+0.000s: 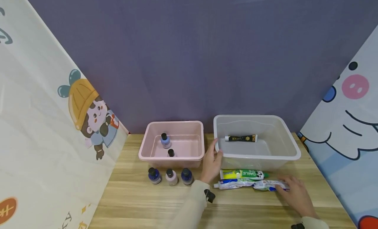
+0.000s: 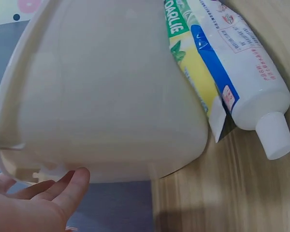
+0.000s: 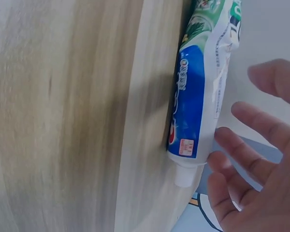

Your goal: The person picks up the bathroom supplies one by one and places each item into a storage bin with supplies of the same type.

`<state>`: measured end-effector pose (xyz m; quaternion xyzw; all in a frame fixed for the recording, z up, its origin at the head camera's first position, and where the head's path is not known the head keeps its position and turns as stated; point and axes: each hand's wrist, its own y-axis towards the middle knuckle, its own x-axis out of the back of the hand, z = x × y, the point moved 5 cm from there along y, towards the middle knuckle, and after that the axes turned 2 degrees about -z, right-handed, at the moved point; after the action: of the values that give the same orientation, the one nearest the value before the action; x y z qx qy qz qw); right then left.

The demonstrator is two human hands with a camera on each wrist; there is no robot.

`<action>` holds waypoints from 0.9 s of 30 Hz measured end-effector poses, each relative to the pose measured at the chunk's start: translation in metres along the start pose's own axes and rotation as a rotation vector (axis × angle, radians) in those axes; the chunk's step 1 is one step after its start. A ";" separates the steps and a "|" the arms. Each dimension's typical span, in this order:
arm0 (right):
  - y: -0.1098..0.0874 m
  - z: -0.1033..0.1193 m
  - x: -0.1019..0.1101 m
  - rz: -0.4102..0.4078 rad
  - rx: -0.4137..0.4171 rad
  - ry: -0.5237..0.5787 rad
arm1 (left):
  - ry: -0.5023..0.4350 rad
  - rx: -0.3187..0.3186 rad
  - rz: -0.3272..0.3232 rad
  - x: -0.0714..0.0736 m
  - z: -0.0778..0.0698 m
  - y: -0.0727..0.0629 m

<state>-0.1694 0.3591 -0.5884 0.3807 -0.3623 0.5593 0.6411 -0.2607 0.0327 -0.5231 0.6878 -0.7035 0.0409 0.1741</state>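
Observation:
My left hand grips the front left corner of a whitish plastic bin, its fingers at the rim. Inside the bin lies a black toothpaste tube. Just in front of the bin is a green and yellow Darlie toothpaste tube. Nearer to me lie a white and blue toothpaste tube, its white cap to the left, and another toothpaste tube with its cap end to the right. My right hand is at that second tube, fingers spread and loosely bent, fingertips right beside its cap end.
Left of the bin stands a pink basin with two small black-capped bottles, one a blue bottle. In front of it stand a dark blue bottle, a pale pink bottle and another dark blue bottle. A purple-grey backdrop rises behind.

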 end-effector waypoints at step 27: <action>0.012 -0.005 -0.008 0.012 0.185 -0.216 | -0.013 -0.086 0.045 -0.006 0.010 0.006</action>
<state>-0.1822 0.3613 -0.5966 0.4942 -0.3783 0.5499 0.5570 -0.2689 0.0358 -0.5332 0.6638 -0.7212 0.0100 0.1979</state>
